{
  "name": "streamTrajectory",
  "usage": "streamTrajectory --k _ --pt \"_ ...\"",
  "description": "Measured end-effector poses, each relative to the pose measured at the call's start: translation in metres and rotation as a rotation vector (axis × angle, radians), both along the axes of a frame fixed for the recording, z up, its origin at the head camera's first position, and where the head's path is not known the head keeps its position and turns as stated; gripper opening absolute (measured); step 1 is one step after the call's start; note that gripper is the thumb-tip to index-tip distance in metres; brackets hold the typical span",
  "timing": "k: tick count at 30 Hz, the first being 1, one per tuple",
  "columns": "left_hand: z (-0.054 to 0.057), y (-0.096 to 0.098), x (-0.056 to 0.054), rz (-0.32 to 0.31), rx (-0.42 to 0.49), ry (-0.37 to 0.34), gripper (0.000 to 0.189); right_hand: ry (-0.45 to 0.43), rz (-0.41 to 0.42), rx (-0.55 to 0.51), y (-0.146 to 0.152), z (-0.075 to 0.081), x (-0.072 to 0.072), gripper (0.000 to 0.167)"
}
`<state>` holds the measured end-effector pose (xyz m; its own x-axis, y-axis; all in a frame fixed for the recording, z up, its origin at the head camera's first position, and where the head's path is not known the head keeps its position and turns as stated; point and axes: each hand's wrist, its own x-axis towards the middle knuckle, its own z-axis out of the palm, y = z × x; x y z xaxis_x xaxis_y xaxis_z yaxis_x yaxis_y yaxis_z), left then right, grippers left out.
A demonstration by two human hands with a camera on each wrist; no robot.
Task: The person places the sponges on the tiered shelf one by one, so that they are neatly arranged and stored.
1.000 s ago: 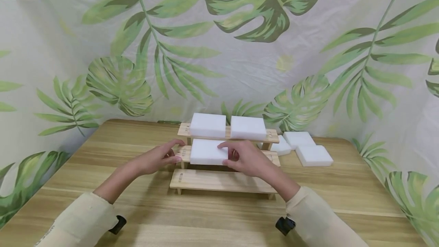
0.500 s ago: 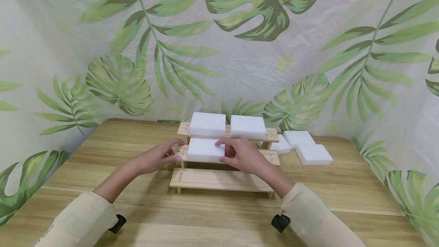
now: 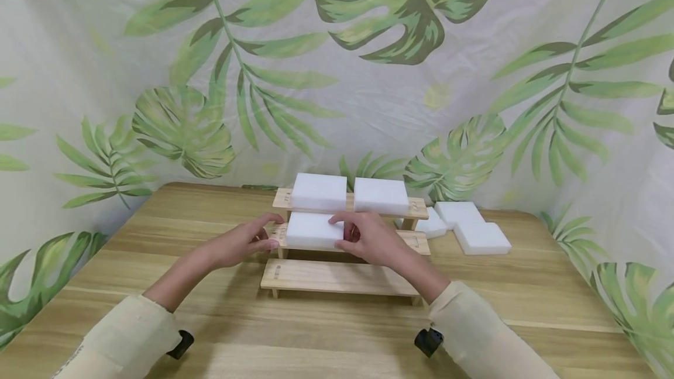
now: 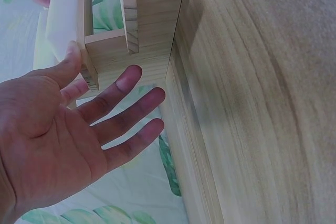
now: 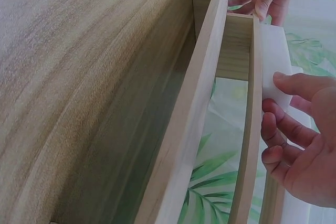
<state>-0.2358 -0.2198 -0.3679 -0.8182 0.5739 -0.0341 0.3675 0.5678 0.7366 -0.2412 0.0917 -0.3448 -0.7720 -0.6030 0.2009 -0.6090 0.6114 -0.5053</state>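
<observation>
A three-step wooden display stand (image 3: pixel 337 276) stands on the table. On its middle step lies a white foam block (image 3: pixel 310 228), close to the left end. My right hand (image 3: pixel 374 240) pinches the block's right end between thumb and fingers; in the right wrist view the other fingers curl beside the shelf edge. My left hand (image 3: pixel 239 243) holds the left end of that step with thumb and index finger. In the left wrist view its other fingers (image 4: pixel 118 87) stretch out free. The left hand's index fingertip is partly hidden there.
Two white foam blocks (image 3: pixel 319 192) sit side by side on the top step. Several more foam blocks (image 3: pixel 481 237) lie on the wooden table (image 3: pixel 526 297) behind and right of the stand. A leaf-print cloth (image 3: pixel 368 104) hangs behind.
My right hand has slid the foam block a little left along the middle step, toward my left hand. The left hand stays at the step's end.
</observation>
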Motion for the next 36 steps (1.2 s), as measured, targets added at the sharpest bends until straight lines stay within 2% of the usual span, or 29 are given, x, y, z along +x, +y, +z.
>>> streamTrajectory --k 12,18,23,31,36 --pt "0.0 0.001 0.0 0.004 0.001 -0.003 0.048 -0.005 0.02 -0.024 0.003 -0.001 0.0 0.032" --pt "0.0 0.002 0.0 0.004 -0.001 -0.002 0.048 0.022 0.027 -0.021 0.004 0.0 0.002 0.035" --pt "-0.001 0.002 0.001 0.006 0.002 -0.003 0.049 0.016 0.031 -0.045 0.012 0.005 0.009 0.041" --pt "0.0 0.001 0.002 -0.002 0.011 0.0 0.05 -0.02 0.035 -0.097 0.04 0.014 0.026 0.041" --pt "0.001 0.002 0.002 -0.019 0.029 0.002 0.051 0.016 0.041 -0.154 0.062 0.015 0.032 0.038"
